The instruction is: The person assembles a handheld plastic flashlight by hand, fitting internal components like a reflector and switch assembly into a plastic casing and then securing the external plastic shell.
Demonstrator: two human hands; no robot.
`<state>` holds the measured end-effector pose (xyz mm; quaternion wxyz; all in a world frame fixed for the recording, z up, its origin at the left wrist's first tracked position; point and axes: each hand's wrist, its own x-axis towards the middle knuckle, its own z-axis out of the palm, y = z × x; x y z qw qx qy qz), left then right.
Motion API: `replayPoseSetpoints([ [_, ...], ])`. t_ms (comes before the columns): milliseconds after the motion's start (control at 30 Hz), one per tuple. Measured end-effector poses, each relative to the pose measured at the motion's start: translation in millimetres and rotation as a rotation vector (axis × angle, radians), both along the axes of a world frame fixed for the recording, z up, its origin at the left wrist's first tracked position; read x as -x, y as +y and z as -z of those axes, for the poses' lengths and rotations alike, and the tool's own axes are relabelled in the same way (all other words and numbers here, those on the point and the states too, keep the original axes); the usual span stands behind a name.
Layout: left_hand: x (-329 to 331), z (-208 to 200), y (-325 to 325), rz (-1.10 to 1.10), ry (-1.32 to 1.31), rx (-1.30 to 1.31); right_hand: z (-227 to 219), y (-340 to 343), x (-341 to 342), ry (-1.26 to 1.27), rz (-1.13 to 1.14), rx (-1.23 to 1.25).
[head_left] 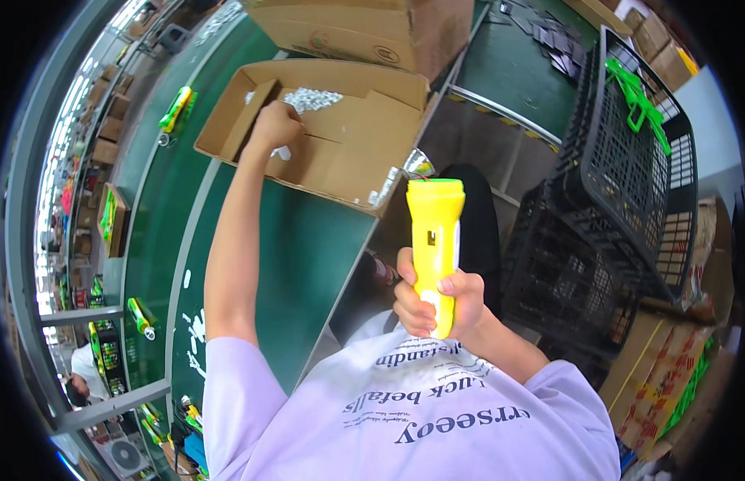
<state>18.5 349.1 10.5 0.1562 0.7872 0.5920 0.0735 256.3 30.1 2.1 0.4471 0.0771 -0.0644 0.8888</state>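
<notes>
Upright in my right hand is a yellow flashlight body, fingers and thumb wrapped round its lower part. It has a small dark switch opening on its side. At its wide top end shows a silver reflector, with what look like thin wires next to it. My left hand reaches into an open, shallow cardboard box, its fingers curled and closed. What they hold, if anything, is hidden. Just beyond that hand lies a pile of small whitish parts, and a few white pieces lie below it.
The box rests on a green workbench, in front of a larger carton. Black plastic crates stand at the right, with a green frame-like part on the top one. Yellow-green flashlights lie along a green conveyor at the left. Another person is far left.
</notes>
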Motion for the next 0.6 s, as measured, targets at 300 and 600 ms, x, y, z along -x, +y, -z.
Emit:
replayPoseSetpoints([
  [300, -84.8, -81.8, -232.3, 0.323, -1.206, 0.463, 3.2, 0.1, -0.2, 0.034, -0.002, 0.011],
  [600, -86.5, -62.1, -268.8, 0.061, -1.212, 0.389, 5.3, -9.2, 10.7, -0.036, -0.035, -0.007],
])
